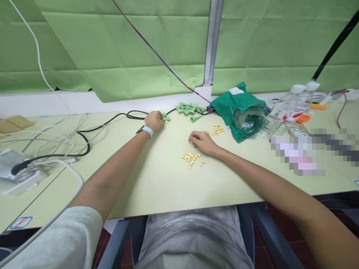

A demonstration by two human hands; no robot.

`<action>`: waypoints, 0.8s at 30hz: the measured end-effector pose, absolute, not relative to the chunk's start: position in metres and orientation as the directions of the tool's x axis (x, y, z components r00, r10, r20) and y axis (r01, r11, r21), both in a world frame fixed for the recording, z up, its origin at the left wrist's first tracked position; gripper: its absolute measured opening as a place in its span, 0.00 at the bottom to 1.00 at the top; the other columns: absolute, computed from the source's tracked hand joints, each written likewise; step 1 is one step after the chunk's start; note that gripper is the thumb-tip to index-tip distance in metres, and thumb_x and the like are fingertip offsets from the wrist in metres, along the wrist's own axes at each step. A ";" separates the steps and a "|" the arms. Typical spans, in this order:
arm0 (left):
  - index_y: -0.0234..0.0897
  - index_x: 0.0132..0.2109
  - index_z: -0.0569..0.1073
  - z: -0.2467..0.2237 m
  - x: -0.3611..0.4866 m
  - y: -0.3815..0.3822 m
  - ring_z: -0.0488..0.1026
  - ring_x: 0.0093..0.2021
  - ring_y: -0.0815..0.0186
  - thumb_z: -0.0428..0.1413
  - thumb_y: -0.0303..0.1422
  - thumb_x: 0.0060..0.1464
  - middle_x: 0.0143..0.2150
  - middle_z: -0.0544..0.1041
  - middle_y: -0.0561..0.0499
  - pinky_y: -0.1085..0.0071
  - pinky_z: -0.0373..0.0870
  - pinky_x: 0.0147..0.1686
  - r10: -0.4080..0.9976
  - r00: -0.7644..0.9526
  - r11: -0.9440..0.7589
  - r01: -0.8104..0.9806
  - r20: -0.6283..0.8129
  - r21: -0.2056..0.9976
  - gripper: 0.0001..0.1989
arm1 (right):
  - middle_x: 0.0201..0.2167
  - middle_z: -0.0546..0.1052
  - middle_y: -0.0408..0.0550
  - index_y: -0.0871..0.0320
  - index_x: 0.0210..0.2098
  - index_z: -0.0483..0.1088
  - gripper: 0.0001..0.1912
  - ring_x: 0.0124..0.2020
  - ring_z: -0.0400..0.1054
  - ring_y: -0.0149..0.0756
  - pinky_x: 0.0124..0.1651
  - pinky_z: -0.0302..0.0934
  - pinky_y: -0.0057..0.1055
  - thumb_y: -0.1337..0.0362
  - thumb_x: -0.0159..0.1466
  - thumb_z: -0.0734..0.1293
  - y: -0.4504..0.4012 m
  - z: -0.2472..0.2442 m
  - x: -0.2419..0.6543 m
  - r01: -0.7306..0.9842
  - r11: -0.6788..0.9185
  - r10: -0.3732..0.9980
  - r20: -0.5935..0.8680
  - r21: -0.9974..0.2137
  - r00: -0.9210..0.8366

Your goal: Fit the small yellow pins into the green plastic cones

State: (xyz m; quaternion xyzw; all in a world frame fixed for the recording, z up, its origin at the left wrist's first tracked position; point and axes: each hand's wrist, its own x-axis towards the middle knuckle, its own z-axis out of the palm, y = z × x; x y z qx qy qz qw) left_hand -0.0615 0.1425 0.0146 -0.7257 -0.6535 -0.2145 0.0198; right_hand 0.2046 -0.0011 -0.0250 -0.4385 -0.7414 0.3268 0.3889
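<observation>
At the back of the table, my left hand [154,121] is closed, its fingertips on a small green cone-shaped piece [165,116]. A yellow bit [166,121] shows just below those fingers. My right hand [204,142] rests on the table with its fingers curled together; whatever they hold, if anything, is hidden. In front of it lies a loose cluster of small yellow pegs with wide heads [191,157], and one single peg [202,163] is apart. More yellow pegs [218,130] lie behind the right hand. Several green cones [189,108] are heaped near the wall.
An open green plastic bag [238,108] stands at the back right, beside clear bottles [283,108]. A black cable [84,130] and white cords run across the left side, near a white power block [19,172]. Green paper [140,48] covers the wall.
</observation>
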 end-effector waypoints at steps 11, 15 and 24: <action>0.31 0.54 0.79 0.020 0.054 0.122 0.73 0.51 0.47 0.52 0.35 0.63 0.50 0.79 0.35 0.56 0.64 0.53 0.806 0.396 -0.517 0.834 0.441 0.195 0.18 | 0.22 0.72 0.41 0.54 0.32 0.71 0.10 0.29 0.65 0.36 0.35 0.53 0.31 0.61 0.68 0.62 -0.006 -0.024 0.202 0.481 0.474 0.877 0.349 -0.737 -0.330; 0.28 0.55 0.77 0.007 0.086 0.111 0.69 0.56 0.39 0.52 0.33 0.64 0.52 0.77 0.29 0.50 0.59 0.55 0.809 0.423 -0.487 0.871 0.408 0.061 0.18 | 0.24 0.72 0.43 0.54 0.30 0.69 0.11 0.29 0.65 0.38 0.35 0.53 0.34 0.62 0.69 0.62 -0.005 -0.024 0.204 0.580 0.480 0.872 0.430 -0.658 -0.234; 0.35 0.49 0.77 0.000 0.054 0.105 0.72 0.50 0.45 0.54 0.26 0.59 0.48 0.74 0.35 0.53 0.63 0.51 0.826 0.388 -0.479 0.865 0.408 0.148 0.13 | 0.48 0.75 0.65 0.63 0.47 0.76 0.13 0.56 0.58 0.59 0.57 0.55 0.50 0.66 0.69 0.62 0.015 -0.029 0.236 0.908 0.353 0.791 0.591 -0.225 -0.161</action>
